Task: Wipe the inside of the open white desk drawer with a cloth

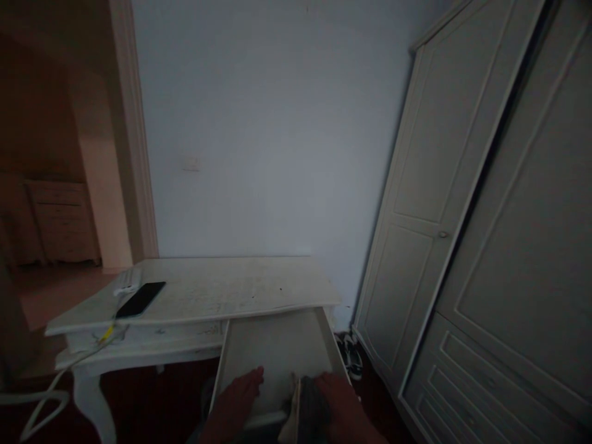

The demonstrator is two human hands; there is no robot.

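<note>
A white drawer (pixel 272 345) is pulled out from the right part of a white table and its bare floor shows. Over the drawer's left front part is my left hand (pixel 238 394), fingers stretched out with nothing in them. My right hand (pixel 340 401) is at the drawer's front right, closed against a bunched grey and beige cloth (pixel 308 404). The cloth hangs over the front of the drawer; its lower end runs out of view. The picture is dark, so the right fingertips are partly lost against the cloth.
On the white table (pixel 222 283) lie a black phone (pixel 141 300) and a white power strip (pixel 128 280), whose cable (pixel 69 367) hangs off the left side. Dark shoes (pixel 353 357) stand on the floor to the right, beside a tall white wardrobe (pixel 416 246). A doorway opens at left.
</note>
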